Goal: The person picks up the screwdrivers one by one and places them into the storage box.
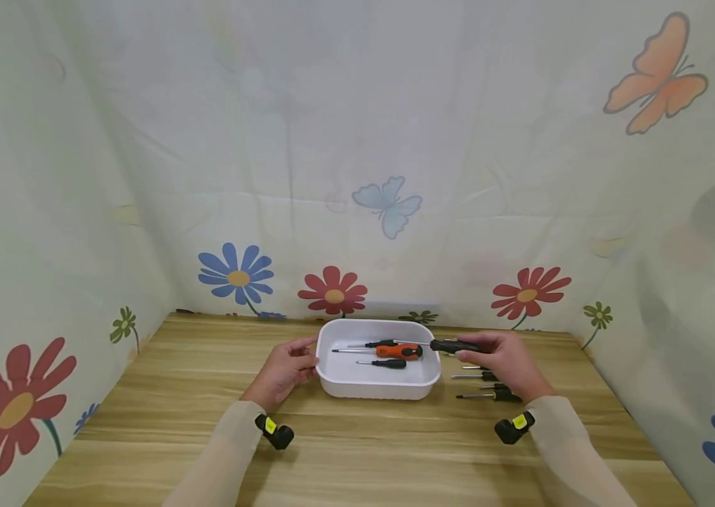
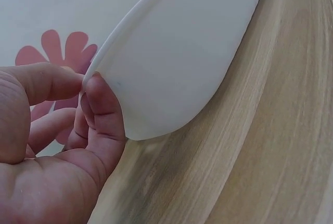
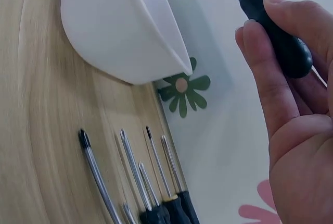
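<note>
A white plastic tub (image 1: 376, 389) stands on the table, holding an orange-and-black screwdriver (image 1: 389, 351) and two black-handled screwdrivers, one a short screwdriver (image 1: 389, 363) near the front. My left hand (image 1: 284, 370) pinches the tub's left rim between thumb and fingers, as the left wrist view shows close up. My right hand (image 1: 506, 359) grips a black-handled screwdriver (image 3: 276, 31) by its handle, between thumb and fingers. In the head view its shaft points left over the tub's right rim, above the tools inside.
Several black-handled screwdrivers (image 3: 179, 208) lie side by side on the wooden table (image 1: 357, 451), right of the tub and under my right hand, shafts towards the tub. A flowered curtain (image 1: 357, 246) rises behind the table and along both sides.
</note>
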`<state>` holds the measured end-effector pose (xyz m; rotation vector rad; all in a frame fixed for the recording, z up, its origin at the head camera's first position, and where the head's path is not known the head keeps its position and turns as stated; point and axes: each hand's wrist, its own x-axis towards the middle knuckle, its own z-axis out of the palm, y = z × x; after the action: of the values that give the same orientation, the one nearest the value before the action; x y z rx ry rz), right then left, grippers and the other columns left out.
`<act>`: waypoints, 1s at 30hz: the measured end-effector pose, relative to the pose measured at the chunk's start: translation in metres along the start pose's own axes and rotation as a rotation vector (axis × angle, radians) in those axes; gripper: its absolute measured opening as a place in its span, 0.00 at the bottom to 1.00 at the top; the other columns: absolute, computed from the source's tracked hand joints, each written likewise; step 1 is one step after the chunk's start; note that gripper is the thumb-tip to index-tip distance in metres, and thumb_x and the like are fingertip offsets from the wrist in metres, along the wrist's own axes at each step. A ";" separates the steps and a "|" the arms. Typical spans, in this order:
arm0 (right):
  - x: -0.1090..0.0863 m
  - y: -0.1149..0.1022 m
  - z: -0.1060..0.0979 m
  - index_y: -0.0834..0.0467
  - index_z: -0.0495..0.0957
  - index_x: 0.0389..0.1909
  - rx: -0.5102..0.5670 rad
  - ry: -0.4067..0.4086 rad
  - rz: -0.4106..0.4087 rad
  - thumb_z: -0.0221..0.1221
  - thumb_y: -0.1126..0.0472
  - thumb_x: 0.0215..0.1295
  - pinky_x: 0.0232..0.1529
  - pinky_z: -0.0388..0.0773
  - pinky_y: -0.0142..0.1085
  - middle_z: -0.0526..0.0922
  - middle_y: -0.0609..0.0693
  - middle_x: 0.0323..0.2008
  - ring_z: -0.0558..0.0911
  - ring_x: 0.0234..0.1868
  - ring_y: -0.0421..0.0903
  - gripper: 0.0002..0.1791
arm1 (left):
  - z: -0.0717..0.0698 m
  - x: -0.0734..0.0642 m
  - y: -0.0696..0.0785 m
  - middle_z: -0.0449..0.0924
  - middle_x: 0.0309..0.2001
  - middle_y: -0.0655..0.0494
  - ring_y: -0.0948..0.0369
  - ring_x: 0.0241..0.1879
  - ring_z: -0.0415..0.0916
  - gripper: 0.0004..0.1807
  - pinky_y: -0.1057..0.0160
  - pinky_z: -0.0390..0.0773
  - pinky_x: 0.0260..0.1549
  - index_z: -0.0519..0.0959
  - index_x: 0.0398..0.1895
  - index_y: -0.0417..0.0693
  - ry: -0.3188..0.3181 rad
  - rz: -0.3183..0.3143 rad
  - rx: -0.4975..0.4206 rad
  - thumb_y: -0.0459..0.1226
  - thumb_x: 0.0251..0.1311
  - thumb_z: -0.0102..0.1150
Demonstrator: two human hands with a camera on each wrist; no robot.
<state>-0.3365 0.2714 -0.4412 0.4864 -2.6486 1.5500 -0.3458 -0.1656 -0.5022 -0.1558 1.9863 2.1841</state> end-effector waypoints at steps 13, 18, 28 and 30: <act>0.020 -0.011 0.025 0.53 0.88 0.53 0.002 -0.057 0.074 0.75 0.50 0.57 0.41 0.82 0.34 0.88 0.53 0.50 0.83 0.41 0.46 0.23 | -0.001 0.002 0.004 0.75 0.50 0.43 0.54 0.41 0.78 0.30 0.59 0.86 0.47 0.76 0.69 0.49 0.016 -0.028 0.002 0.26 0.64 0.63; 0.026 -0.012 0.032 0.52 0.88 0.54 -0.013 -0.071 0.074 0.75 0.47 0.55 0.39 0.79 0.37 0.88 0.51 0.50 0.81 0.41 0.48 0.26 | -0.001 0.003 0.004 0.74 0.53 0.40 0.54 0.42 0.78 0.30 0.58 0.85 0.50 0.75 0.70 0.48 0.008 -0.021 0.006 0.26 0.65 0.62; 0.038 -0.014 0.048 0.54 0.88 0.53 -0.017 -0.107 0.064 0.75 0.52 0.56 0.44 0.80 0.36 0.88 0.53 0.49 0.83 0.43 0.45 0.24 | 0.000 0.002 0.004 0.72 0.56 0.37 0.54 0.42 0.78 0.30 0.58 0.85 0.50 0.73 0.72 0.48 -0.003 -0.016 0.019 0.26 0.67 0.59; 0.040 -0.015 0.052 0.54 0.88 0.52 -0.012 -0.115 0.061 0.76 0.51 0.56 0.44 0.80 0.36 0.88 0.53 0.48 0.83 0.42 0.45 0.23 | 0.000 0.002 0.004 0.72 0.56 0.37 0.55 0.42 0.78 0.30 0.58 0.85 0.51 0.72 0.73 0.47 -0.004 -0.019 0.019 0.26 0.67 0.59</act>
<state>-0.3640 0.2100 -0.4468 0.5136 -2.7817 1.5672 -0.3487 -0.1663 -0.4993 -0.1675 1.9942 2.1519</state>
